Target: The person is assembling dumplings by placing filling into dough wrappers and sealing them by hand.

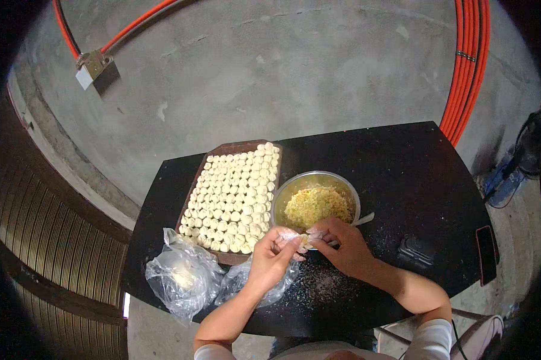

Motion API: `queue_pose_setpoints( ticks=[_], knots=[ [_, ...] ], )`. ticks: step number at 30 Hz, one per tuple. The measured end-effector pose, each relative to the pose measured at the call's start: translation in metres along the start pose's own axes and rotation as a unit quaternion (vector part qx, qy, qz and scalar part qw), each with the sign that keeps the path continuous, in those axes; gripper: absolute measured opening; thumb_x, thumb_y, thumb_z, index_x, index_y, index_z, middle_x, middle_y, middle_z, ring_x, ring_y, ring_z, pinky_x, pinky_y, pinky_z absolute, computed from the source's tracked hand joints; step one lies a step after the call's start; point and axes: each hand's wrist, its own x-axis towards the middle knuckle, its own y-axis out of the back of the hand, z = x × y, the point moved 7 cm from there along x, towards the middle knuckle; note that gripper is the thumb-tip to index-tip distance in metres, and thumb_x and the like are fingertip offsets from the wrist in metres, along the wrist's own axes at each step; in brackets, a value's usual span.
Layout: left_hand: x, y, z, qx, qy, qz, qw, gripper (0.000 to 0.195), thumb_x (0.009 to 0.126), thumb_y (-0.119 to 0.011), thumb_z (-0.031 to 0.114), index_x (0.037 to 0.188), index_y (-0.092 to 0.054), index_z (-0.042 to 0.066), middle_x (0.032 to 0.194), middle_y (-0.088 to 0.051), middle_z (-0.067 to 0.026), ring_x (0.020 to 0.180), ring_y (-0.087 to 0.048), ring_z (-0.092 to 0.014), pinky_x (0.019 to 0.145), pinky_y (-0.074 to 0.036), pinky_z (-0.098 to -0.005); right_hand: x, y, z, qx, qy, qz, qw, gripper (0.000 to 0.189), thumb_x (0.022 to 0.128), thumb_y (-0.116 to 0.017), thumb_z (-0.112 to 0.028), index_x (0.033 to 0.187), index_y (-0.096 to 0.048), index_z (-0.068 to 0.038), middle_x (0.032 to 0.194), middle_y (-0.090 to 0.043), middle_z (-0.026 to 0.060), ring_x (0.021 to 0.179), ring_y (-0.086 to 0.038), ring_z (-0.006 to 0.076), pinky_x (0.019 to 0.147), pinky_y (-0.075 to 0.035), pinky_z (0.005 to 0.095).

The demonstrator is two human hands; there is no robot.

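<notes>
Between my fingertips, just in front of a metal bowl, is a small dumpling wrapper [304,241] with some yellowish filling showing. My left hand [279,247] pinches its left side, and my right hand [342,245] pinches the right. White flour dusts the fingers of both. The metal bowl [356,191] holds a heap of crumbly yellow-green filling [317,204]. A pale utensil handle [365,219] sticks out over its right rim. Left of the bowl, a brown tray [234,258] carries rows of small pleated dumplings [230,198], packed close together.
A clear plastic bag [185,279] with pale dough inside lies at the black table's [401,171] front left; another plastic bag [239,283] is partly under my left forearm. Scattered flour [324,283] marks the tabletop. A dark plastic object [415,252] and a phone [486,256] lie at right.
</notes>
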Motion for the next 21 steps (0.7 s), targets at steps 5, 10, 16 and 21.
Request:
queue_pose_setpoints(
  ticks=[5, 10, 16, 21],
  knots=[
    [0.000, 0.001, 0.003, 0.015, -0.005, -0.005, 1.000, 0.008, 0.086, -0.057, 0.007, 0.092, -0.057, 0.001, 0.075, -0.059, 0.0007, 0.064, -0.052, -0.003, 0.057, -0.044, -0.0179, 0.002, 0.000, -0.010, 0.000, 0.057, -0.008, 0.998, 0.021, 0.079, -0.063, -0.003, 0.098, -0.056, -0.003, 0.089, -0.058, 0.0091, 0.076, -0.060, 0.0153, 0.063, -0.049, 0.0264],
    [0.000, 0.000, -0.001, 0.013, 0.008, -0.012, 1.000, 0.007, 0.087, -0.057, 0.006, 0.092, -0.057, 0.001, 0.076, -0.060, 0.0006, 0.066, -0.052, -0.003, 0.057, -0.044, -0.0179, 0.001, 0.000, -0.005, -0.014, 0.051, -0.018, 0.998, 0.015, 0.079, -0.062, -0.003, 0.093, -0.057, -0.002, 0.086, -0.057, 0.0086, 0.073, -0.058, 0.0148, 0.061, -0.046, 0.0252],
    [-0.002, -0.009, 0.003, -0.075, 0.002, -0.004, 0.997, 0.009, 0.085, -0.057, 0.001, 0.092, -0.053, 0.002, 0.077, -0.061, -0.0006, 0.067, -0.055, -0.003, 0.055, -0.044, -0.0166, 0.001, 0.002, -0.005, -0.027, 0.040, 0.009, 0.999, 0.010, 0.079, -0.061, -0.003, 0.088, -0.055, -0.002, 0.088, -0.056, 0.0090, 0.073, -0.058, 0.0158, 0.061, -0.048, 0.0258],
    [0.000, -0.001, -0.004, -0.034, -0.001, 0.004, 0.999, 0.009, 0.084, -0.059, 0.001, 0.090, -0.052, 0.002, 0.073, -0.059, 0.0012, 0.061, -0.052, -0.002, 0.050, -0.040, -0.0156, -0.001, 0.002, -0.010, -0.068, 0.091, 0.028, 0.993, 0.011, 0.079, -0.060, -0.002, 0.088, -0.054, -0.001, 0.091, -0.055, 0.0102, 0.075, -0.059, 0.0182, 0.062, -0.050, 0.0279]
  ],
)
